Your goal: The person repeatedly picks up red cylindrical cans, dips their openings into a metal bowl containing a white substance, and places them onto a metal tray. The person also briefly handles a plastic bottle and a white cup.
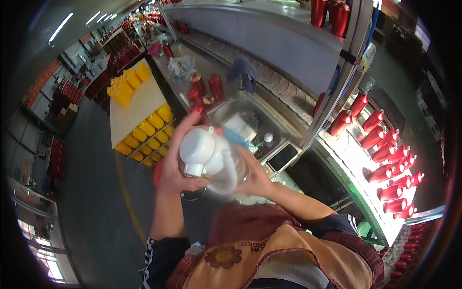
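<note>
In front of my chest I hold a white plastic jug [198,147] with a rounded top, a short spout and a curved handle; its lower part is blurred and partly hidden. My left hand [174,166] is closed round the spout side, its thumb across the front. Around the other side, near the handle, my right hand [254,174] grips the jug's body. Just beyond it are several red metal bottles [215,87] on the bench. A steel sink [275,126] lies beyond my right hand, with a white container and a small capped bottle in it.
A phone-like dark screen [284,158] rests at the sink's near corner. To the left stands a rack [139,113] of yellow bottles. On the right, a brightly lit table [347,144] carries many red bottles, behind a metal post [332,91]. A blue cloth [243,72] hangs beyond the sink.
</note>
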`<state>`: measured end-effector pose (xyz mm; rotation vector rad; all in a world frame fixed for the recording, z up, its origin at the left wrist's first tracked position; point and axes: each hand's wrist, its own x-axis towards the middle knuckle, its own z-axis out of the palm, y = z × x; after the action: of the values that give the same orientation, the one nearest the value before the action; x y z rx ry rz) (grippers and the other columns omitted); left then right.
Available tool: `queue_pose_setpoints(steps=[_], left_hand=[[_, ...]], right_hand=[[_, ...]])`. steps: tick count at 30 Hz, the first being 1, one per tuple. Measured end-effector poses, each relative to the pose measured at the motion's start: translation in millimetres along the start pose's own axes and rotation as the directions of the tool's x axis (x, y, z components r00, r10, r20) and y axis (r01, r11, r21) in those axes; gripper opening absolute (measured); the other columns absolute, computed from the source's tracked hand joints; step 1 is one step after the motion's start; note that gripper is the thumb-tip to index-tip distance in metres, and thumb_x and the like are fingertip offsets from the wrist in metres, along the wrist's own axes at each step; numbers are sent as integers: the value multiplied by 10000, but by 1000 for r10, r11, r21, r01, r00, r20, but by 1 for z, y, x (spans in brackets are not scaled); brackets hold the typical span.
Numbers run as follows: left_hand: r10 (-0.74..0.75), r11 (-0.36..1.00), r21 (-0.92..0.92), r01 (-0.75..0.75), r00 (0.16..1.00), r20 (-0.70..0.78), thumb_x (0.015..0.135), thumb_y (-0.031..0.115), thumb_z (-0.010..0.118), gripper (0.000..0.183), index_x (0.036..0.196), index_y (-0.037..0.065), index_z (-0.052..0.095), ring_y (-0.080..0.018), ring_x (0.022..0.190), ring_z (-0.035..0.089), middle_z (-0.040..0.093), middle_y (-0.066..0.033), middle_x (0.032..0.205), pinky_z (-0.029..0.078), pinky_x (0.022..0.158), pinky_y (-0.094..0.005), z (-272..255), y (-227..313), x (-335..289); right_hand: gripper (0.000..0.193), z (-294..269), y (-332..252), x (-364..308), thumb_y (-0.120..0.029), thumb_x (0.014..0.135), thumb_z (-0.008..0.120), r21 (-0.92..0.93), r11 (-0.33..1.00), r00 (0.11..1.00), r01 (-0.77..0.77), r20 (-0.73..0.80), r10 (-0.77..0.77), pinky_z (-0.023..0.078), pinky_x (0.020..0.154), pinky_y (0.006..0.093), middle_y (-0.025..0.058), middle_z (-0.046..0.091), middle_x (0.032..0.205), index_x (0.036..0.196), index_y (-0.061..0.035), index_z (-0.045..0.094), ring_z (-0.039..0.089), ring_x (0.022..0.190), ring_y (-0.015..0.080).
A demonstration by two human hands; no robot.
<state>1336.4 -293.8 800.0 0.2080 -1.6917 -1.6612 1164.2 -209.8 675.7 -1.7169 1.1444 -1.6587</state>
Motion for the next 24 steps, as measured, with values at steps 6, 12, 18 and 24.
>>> queue_pose_setpoints(steps=[6, 12, 18, 24], left_hand=[[6, 969, -243, -33, 994, -110, 596, 299, 952, 1295, 1569, 157, 109, -353, 1388, 398, 314, -161, 1549, 362, 1135, -508, -28, -57, -23], [-49, 996, 71, 59, 988, -144, 642, 247, 919, 1190, 1541, 51, 166, -300, 1324, 473, 476, -181, 1403, 391, 1106, -449, -86, -101, -26], [-213, 977, -66, 203, 923, -319, 649, 111, 873, 1074, 1517, 49, 243, -320, 1334, 470, 451, -187, 1436, 399, 1114, -459, -156, -101, 9], [15, 995, -91, -50, 935, -354, 500, 110, 948, 1167, 1485, 26, 327, -235, 1290, 496, 504, -115, 1391, 397, 1085, -374, -238, -76, 65]], right_hand=[[924, 16, 20, 13, -188, 582, 866, 45, 999, 1000, 1, 24, -2, 393, 1029, 412, 165, 542, 1251, 1379, -42, 424, 534, 1165, 344], [979, 45, 57, 44, -124, 595, 879, 206, 970, 987, -132, 113, 110, 415, 1030, 358, 133, 511, 1301, 1427, -20, 374, 515, 1225, 247], [1003, 87, 107, 107, -57, 629, 861, 464, 837, 956, -291, 182, 231, 392, 1056, 326, 123, 484, 1326, 1466, -5, 311, 486, 1250, 211], [948, 123, 145, 188, -96, 618, 860, 274, 937, 971, -217, 164, 177, 387, 1066, 349, 131, 499, 1317, 1431, -20, 378, 500, 1249, 241]])
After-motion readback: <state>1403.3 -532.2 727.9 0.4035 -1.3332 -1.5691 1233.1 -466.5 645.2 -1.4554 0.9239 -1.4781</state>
